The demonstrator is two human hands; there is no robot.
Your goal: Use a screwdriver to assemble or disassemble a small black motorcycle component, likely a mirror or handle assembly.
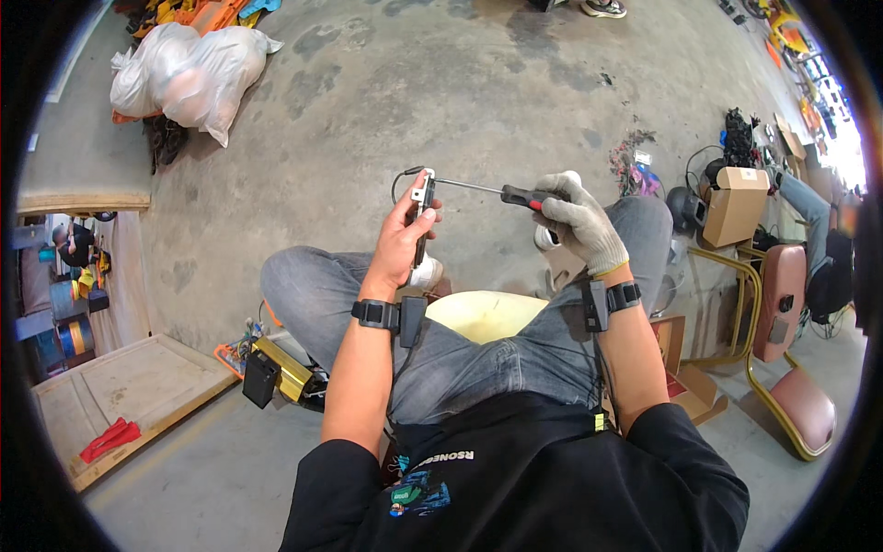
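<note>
Bare fingers of my left hand (407, 230) grip a slim black and silver device (420, 213), held upright, with a short dark cable looping from its top. My right hand (579, 225), in a pale knit glove, is closed on the black and red handle of a screwdriver (522, 197). The screwdriver's shaft runs left to the upper part of the device; whether its tip touches a screw is too small to tell. Both hands are above my bent legs, and a pale yellow pad (483, 308) shows between them.
White plastic bags (202, 83) lie upper left on the concrete floor (386, 92). Left are a wooden board (110, 396) with red gloves (110, 440) and a yellow-black tool (280, 368). Right are cardboard boxes (736, 202), a folding chair (796, 409) and another person's leg (809, 212).
</note>
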